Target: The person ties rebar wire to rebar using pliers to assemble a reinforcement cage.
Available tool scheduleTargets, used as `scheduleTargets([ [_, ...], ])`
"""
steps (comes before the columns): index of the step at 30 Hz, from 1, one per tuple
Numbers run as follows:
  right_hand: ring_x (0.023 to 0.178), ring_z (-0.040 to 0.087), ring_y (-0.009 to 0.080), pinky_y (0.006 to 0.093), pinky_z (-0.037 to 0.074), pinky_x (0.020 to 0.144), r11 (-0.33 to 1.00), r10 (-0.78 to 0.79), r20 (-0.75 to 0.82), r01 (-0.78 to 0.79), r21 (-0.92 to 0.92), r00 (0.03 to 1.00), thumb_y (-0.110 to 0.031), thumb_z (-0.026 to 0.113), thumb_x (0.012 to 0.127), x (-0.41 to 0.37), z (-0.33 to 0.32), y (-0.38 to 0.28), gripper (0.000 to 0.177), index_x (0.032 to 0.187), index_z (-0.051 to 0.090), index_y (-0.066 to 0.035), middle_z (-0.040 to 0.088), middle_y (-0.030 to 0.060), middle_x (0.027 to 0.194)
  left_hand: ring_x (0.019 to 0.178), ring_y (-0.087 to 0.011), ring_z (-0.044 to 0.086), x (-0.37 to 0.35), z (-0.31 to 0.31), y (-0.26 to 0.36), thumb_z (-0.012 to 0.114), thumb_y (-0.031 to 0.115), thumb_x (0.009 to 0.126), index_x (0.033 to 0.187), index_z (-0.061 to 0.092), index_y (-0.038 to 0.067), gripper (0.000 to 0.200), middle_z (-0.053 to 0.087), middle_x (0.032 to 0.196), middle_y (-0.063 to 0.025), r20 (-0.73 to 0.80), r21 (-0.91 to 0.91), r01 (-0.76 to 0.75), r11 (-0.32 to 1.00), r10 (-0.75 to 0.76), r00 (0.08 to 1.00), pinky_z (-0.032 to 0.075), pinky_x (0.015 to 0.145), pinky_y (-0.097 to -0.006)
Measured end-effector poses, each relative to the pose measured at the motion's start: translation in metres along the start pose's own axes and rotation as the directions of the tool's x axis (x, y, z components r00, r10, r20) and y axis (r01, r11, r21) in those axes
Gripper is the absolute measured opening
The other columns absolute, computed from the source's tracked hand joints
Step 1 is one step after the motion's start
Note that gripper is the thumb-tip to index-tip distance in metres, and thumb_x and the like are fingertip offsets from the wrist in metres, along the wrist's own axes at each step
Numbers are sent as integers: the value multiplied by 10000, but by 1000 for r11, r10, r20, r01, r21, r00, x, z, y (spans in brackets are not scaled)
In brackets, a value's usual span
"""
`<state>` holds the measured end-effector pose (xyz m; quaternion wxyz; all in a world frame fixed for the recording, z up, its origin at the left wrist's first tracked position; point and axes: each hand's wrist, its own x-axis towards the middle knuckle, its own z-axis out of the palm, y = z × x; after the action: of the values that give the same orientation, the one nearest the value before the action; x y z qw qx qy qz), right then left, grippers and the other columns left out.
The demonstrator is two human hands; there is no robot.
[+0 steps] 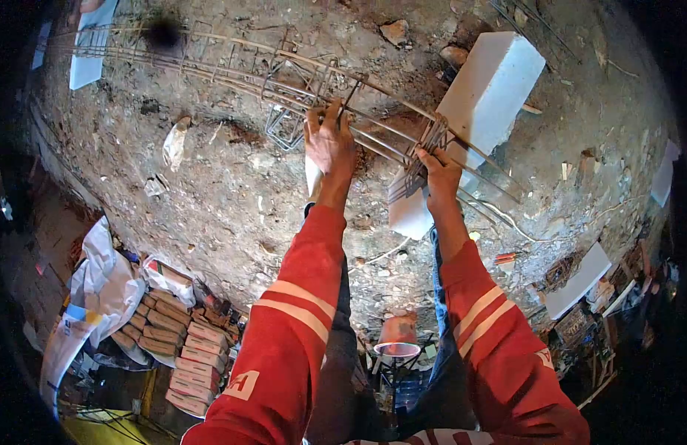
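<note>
A long rebar cage (243, 80) of thin steel rods with square stirrups runs from the upper left to the middle right. My left hand (331, 144) is closed on the cage's near side, fingers curled over a rod by a stirrup. Farther right, my right hand (440, 174) grips a bunch of stirrups (432, 136) gathered close together around the rods. Under that end lies a white block (484, 89), and the rod ends stick out past it. Several loose-looking stirrups (284, 126) hang beside my left hand. My fingertips are partly hidden behind the steel.
Another white block (91, 44) is under the cage's far left end. Stacked bricks (199, 363) and a white sack (99, 274) lie at the lower left. An orange bucket-like thing (398, 335) is between my legs. A white board (579, 280) lies among debris at right.
</note>
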<state>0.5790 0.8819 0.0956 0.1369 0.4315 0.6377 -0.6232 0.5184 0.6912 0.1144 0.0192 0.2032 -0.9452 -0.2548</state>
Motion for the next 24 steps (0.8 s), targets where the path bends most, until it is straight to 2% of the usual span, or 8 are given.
scheduleTargets([
  [11, 686, 507, 88, 250, 408, 636, 987, -100, -50, 92, -134, 994, -111, 737, 788, -2, 12, 8, 166, 874, 678, 18, 624, 1, 779, 917, -328, 617, -15, 11, 2, 690, 102, 754, 1131, 683, 220, 395, 611, 1036, -97, 217, -33, 3, 999, 4, 976, 501, 752, -445],
  [12, 623, 520, 199, 331, 426, 609, 989, -115, -104, 104, -105, 988, -157, 734, 756, -4, 18, 6, 203, 816, 672, 27, 589, 86, 675, 927, -326, 616, -16, 10, 4, 691, 104, 757, 1137, 680, 222, 399, 609, 1049, -92, 224, -57, -8, 998, 20, 974, 498, 755, -445],
  [13, 623, 520, 199, 331, 426, 609, 990, -112, -104, 102, -99, 988, -157, 734, 756, -7, 21, 3, 203, 816, 672, 27, 589, 86, 675, 927, -326, 616, -16, 8, 6, 691, 104, 757, 1137, 680, 222, 399, 609, 1049, -92, 224, -53, -12, 999, 24, 974, 498, 755, -445],
  [16, 713, 631, 302, 381, 478, 663, 826, -325, -218, 164, -539, 920, -186, 753, 731, -17, 22, -11, 241, 916, 713, -35, 667, 173, 790, 938, -325, 617, -15, 6, 9, 684, 110, 778, 1143, 678, 224, 383, 613, 1051, -85, 256, -11, 13, 1000, -10, 967, 496, 755, -450],
  [17, 785, 627, 230, 327, 488, 761, 934, -125, -191, 50, -354, 974, -206, 770, 752, -13, 20, -7, 369, 988, 686, 65, 685, 167, 979, 938, -313, 619, -15, 7, 10, 681, 104, 779, 1140, 680, 219, 378, 615, 1048, -78, 242, 61, -5, 998, -10, 970, 498, 749, -441],
  [19, 655, 605, 250, 361, 467, 644, 904, -242, -206, 143, -403, 948, -172, 751, 743, -15, 21, -8, 216, 896, 710, -25, 660, 154, 749, 934, -307, 619, -13, 5, 9, 681, 113, 782, 1138, 679, 233, 376, 615, 1038, -70, 280, -15, 16, 1000, -11, 960, 497, 749, -447],
  [23, 651, 600, 211, 335, 469, 633, 974, -156, -255, 106, -200, 954, -173, 743, 771, -7, 15, 14, 228, 893, 705, 16, 675, 133, 756, 854, -334, 647, -14, 3, 13, 679, 109, 791, 1124, 685, 198, 345, 639, 995, -120, 253, 32, -2, 999, -7, 968, 516, 717, -430],
  [24, 653, 599, 200, 319, 469, 626, 944, -191, -264, 102, -315, 946, -171, 735, 778, -13, 14, 1, 242, 896, 699, 38, 670, 123, 745, 844, -335, 647, -12, 1, 12, 678, 136, 802, 1107, 691, 178, 308, 642, 997, -133, 273, 3, -10, 1000, 8, 962, 515, 714, -426],
])
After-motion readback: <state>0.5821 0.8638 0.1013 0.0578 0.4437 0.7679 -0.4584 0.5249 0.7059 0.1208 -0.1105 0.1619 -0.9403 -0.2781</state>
